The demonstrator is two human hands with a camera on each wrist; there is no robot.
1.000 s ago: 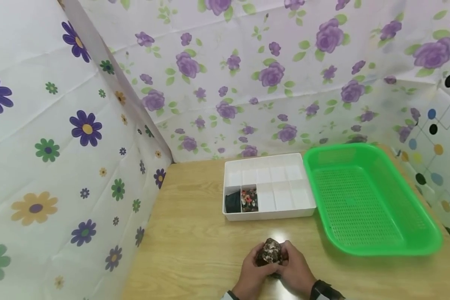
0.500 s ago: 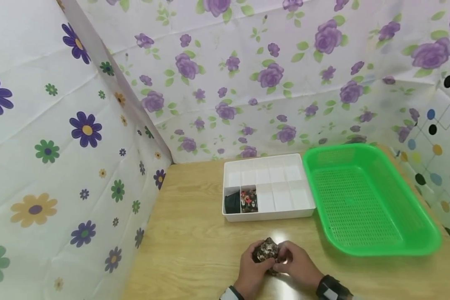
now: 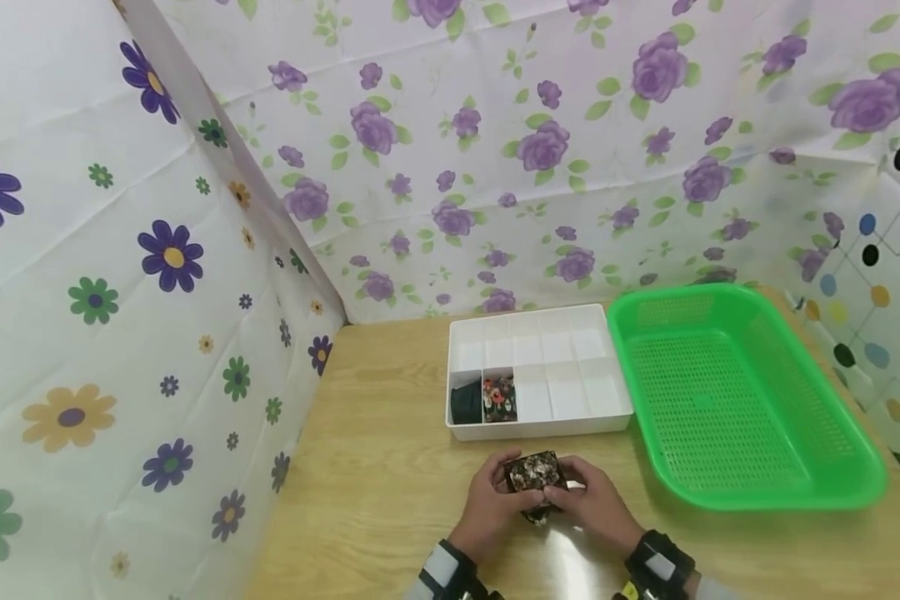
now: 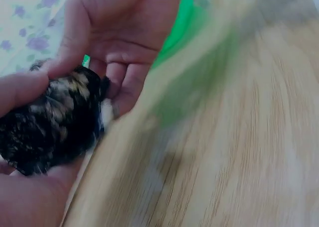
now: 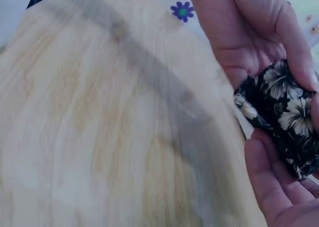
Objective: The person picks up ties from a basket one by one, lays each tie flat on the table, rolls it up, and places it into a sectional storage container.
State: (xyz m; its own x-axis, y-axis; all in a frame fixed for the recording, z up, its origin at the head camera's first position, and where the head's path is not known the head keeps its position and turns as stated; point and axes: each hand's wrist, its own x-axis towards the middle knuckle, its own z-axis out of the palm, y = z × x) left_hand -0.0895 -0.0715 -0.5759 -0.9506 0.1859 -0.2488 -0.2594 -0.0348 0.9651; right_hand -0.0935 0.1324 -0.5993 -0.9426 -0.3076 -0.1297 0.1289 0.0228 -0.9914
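A small folded black cloth [image 3: 534, 472] with cream flowers is held between both hands, over the table in front of the white box. My left hand [image 3: 487, 507] grips its left side, thumb on top and fingers behind. The right hand [image 3: 598, 504] holds the right side, its thumb meeting the left thumb at the near edge. In the right wrist view the floral cloth [image 5: 286, 105] shows as a compact bundle with a folded edge. The left wrist view has the same cloth [image 4: 57, 120] blurred, thumb pressed on it.
A white divided box [image 3: 540, 431] stands behind the hands. Its near left compartments hold a dark green cloth [image 3: 466, 405] and a dark red-patterned cloth [image 3: 499, 400]. To the right is a green plastic basket [image 3: 832, 493]. Flowered sheets [image 3: 450, 167] enclose the wooden table [image 3: 375, 467].
Both hands have moved forward towards the white box with the cloth. The cloth has turned from a rumpled lump to a flatter, squarer packet with its floral face up.
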